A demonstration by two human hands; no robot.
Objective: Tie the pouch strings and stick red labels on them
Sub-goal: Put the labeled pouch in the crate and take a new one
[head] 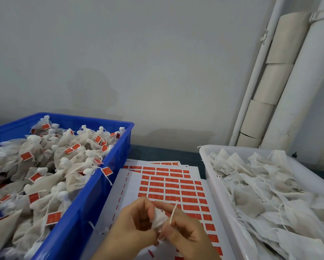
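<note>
A small white mesh pouch [159, 219] is bunched between both hands at the bottom centre, above the label sheets. My left hand [131, 224] grips the pouch's gathered neck from the left. My right hand [183, 228] pinches the pouch's white string [173, 212], which runs up over the forefinger. Beneath the hands lie white sheets of red labels [174, 186], several rows still filled. Most of the pouch body is hidden by my fingers.
A blue crate [101, 184] on the left holds several tied pouches with red labels. A white tray [213, 177] on the right holds several flat untied pouches with loose strings. White pipes [281, 91] stand against the wall at the back right.
</note>
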